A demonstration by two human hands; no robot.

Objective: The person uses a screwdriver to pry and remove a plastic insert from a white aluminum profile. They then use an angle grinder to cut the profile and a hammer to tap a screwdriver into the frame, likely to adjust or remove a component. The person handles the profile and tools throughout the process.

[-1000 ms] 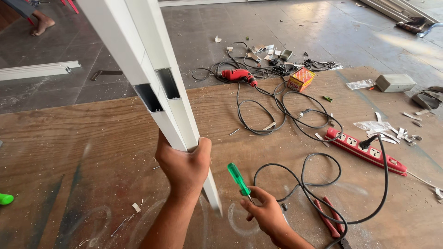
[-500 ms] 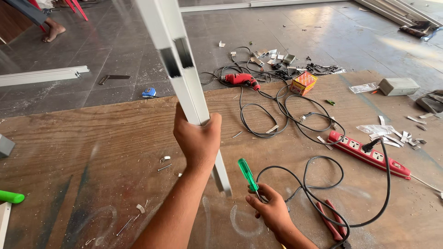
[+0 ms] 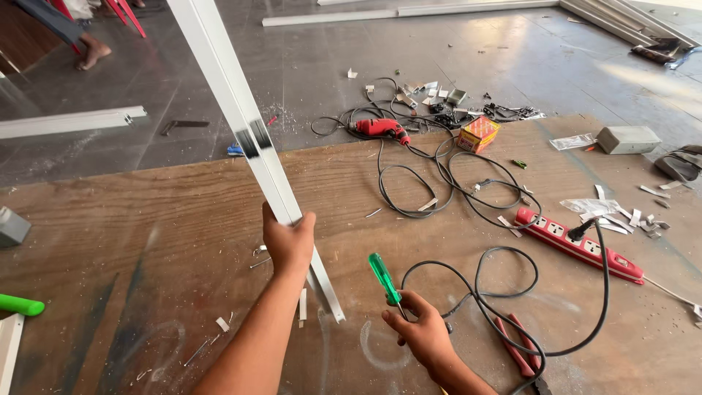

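My right hand (image 3: 420, 333) is nearest, low on the board (image 3: 146, 219), fingers pinched round the shaft of a green screwdriver (image 3: 385, 279), handle up, tip hidden under my fist. Just beside it, to the right: red pliers (image 3: 521, 350) lying flat w/ a black cable (image 3: 504, 292) looped over them.

My left hand (image 3: 287, 238) is wrapped tight round a white profile (image 3: 252, 139), gripping near its lower end; that end rests on the board, the rest leans up & away out of view at top. Black slots cut in it above my grip. White offcuts & chips lie round its foot.

Progress, my guess: slots look done, profile stood up, driver ready but not on any screw, so fastening is prob. not begun. No screw visible.

Further right: red power strip (image 3: 578, 243), plug in it. Past the board edge on the floor: red drill (image 3: 380, 129), small orange box (image 3: 478, 133), grey box (image 3: 627, 139), more white profiles.
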